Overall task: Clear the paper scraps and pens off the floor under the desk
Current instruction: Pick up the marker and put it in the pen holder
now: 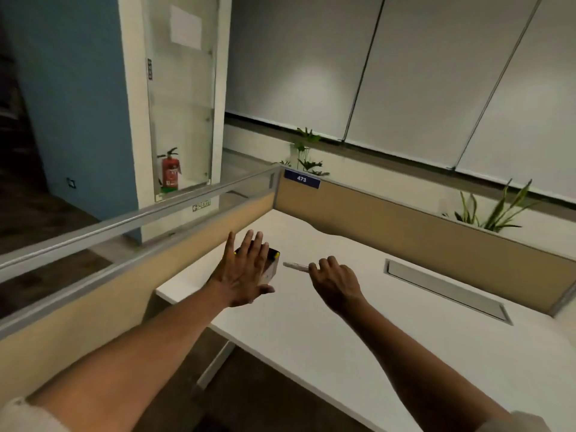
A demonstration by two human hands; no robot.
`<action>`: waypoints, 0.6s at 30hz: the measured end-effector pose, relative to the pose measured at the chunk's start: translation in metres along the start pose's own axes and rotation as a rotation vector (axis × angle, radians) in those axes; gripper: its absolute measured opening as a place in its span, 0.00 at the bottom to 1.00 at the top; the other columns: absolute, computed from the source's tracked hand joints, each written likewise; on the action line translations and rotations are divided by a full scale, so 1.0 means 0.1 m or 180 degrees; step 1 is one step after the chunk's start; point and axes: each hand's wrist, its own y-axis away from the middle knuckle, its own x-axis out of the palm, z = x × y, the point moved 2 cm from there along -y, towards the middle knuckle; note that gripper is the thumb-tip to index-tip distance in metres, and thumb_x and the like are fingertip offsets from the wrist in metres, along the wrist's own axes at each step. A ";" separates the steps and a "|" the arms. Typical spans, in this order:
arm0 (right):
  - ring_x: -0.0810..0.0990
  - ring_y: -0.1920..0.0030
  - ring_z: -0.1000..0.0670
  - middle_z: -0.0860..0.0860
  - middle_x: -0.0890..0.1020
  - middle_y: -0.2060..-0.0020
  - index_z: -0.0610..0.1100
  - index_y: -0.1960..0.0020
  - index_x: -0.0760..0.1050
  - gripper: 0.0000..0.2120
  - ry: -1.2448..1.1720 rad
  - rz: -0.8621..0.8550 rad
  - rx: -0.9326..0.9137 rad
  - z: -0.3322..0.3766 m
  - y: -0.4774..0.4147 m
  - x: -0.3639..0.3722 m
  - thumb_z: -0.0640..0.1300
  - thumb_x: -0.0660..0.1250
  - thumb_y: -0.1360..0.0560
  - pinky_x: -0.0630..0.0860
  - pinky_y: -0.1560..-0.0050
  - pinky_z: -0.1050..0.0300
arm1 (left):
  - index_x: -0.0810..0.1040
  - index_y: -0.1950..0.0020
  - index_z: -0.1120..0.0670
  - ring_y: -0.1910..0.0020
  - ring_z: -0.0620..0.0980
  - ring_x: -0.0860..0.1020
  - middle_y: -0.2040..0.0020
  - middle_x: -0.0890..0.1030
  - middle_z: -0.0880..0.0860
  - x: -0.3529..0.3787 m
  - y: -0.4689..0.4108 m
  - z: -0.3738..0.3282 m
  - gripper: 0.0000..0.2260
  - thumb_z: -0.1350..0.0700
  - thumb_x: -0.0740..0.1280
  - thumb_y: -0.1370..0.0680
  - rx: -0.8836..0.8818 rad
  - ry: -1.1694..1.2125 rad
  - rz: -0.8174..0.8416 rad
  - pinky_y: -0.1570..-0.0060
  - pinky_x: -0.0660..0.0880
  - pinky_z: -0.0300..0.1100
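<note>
A small box-shaped holder (271,265) with a dark top and yellow marks stands on the white desk (311,332) near its left corner. My left hand (244,271) hovers in front of it with fingers spread, hiding most of it and holding nothing. To its right, my right hand (335,280) is closed around a white pen (294,265) whose tip points left toward the holder, a short gap away. The floor under the desk is mostly hidden; no paper scraps show.
Tan partition panels (405,226) with a glass rail wall the desk at the back and left. A grey cable hatch (445,289) sits in the desktop at right. Plants (495,210) stand behind the partition. A desk leg (218,360) and dark floor lie below the near edge.
</note>
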 end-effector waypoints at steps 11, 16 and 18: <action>0.77 0.63 0.42 0.44 0.79 0.66 0.41 0.60 0.79 0.04 -0.0240 0.0431 -0.0480 0.28 -1.64 0.92 0.40 0.73 0.30 0.67 0.72 0.54 | 0.50 0.24 0.62 0.25 0.67 0.50 0.23 0.50 0.65 0.69 -0.38 1.03 0.45 0.30 0.30 0.28 -0.0343 -0.0303 0.0127 0.31 0.38 0.70; 0.74 0.58 0.43 0.46 0.79 0.63 0.42 0.61 0.79 0.05 -0.0125 0.0505 -0.0759 0.31 -2.22 1.57 0.41 0.68 0.26 0.63 0.65 0.52 | 0.46 0.24 0.62 0.25 0.69 0.44 0.23 0.45 0.66 1.02 -0.87 1.24 0.47 0.29 0.27 0.30 -0.0550 -0.0428 0.0163 0.32 0.42 0.71; 0.74 0.58 0.43 0.46 0.78 0.64 0.43 0.61 0.80 0.05 -0.0115 0.0522 -0.0882 0.34 -2.43 1.84 0.41 0.69 0.27 0.65 0.64 0.52 | 0.46 0.24 0.62 0.25 0.69 0.44 0.23 0.45 0.66 1.20 -1.10 1.28 0.47 0.29 0.27 0.31 -0.0535 -0.0468 0.0201 0.32 0.43 0.71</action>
